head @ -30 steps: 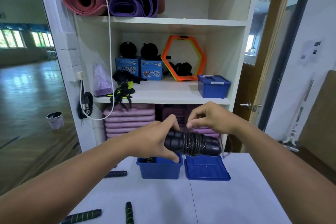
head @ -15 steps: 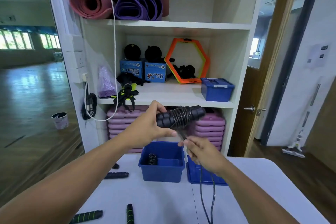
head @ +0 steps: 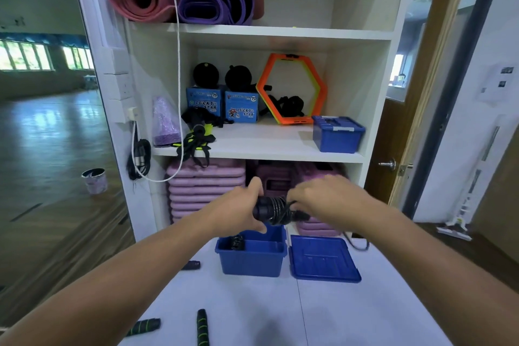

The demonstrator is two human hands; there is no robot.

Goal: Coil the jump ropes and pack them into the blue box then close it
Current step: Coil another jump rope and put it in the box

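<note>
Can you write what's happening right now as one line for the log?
step: coiling rope | left hand: grips handles | right hand: winds cord | blue box: open | lid: beside box

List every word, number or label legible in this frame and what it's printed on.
"LUCKY STAR" and "70": left blue carton on the middle shelf.
"LUCKY STAR" and "70": right blue carton beside it.
Small print along both cartons' top edges: too blurred to read.
Papers on the right wall: too small to read.
Blue box and lid: no text visible.
</note>
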